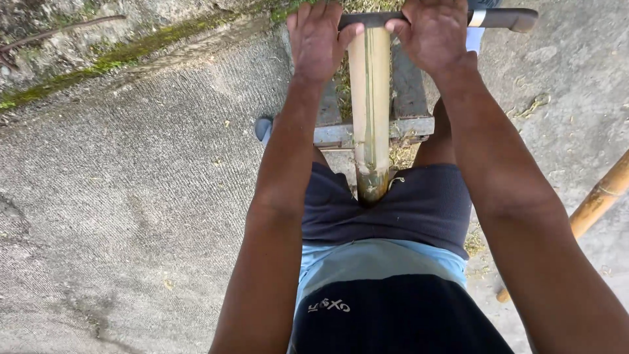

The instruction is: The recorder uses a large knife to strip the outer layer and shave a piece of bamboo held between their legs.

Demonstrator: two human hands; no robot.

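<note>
Both hands were clamped on a long blade (419,18) laid crosswise over a pale bamboo pole (370,111). The left hand (319,40) was closed over the bare spine end, the right hand (434,36) wrapped around the dark handle side. The pole ran from 12 o'clock straight down to 6, its near end tucked between the person's thighs, against the dark shorts (393,203).

Honestly the sketchy part looked like the left grip: bare skin on metal, so a slip could put the palm on the edge. And if the blade got pulled toward 6 o'clock and jumped free, it'd be heading at the lap, since nothing sat between.

The pole rested over a small wooden stand (373,131) whose front rail crossed under it, so not much sideways play there. Open concrete floor (131,196) at 9 o'clock, another bamboo pole (599,196) leaning in at 3, mossy kerb (98,62) at 10.
</note>
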